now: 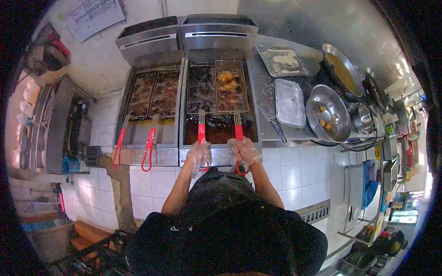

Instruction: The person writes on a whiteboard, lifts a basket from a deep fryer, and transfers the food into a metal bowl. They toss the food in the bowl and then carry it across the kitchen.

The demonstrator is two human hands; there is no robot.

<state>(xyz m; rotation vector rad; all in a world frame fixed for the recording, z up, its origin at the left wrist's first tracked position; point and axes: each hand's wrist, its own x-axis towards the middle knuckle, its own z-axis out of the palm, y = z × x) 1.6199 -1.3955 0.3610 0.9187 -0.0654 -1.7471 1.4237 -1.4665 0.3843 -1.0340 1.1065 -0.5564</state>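
Observation:
Both my hands wear clear plastic gloves. My left hand (198, 154) is closed round the red handle (201, 133) of the left basket (201, 89) in the right-hand fryer (221, 156). In my right hand (246, 152) is the red handle (238, 132) of the right basket (231, 87), which holds golden fried pieces (227, 83). The two baskets sit side by side over dark oil (218, 124). What the left basket contains is too dark to tell.
A second fryer (147, 154) with two red-handled baskets stands on the left. Tongs (272, 122), floury trays (290, 103), a steel bowl (328, 112) with some pieces and a pan of yellowish liquid (343, 69) are on the right counter.

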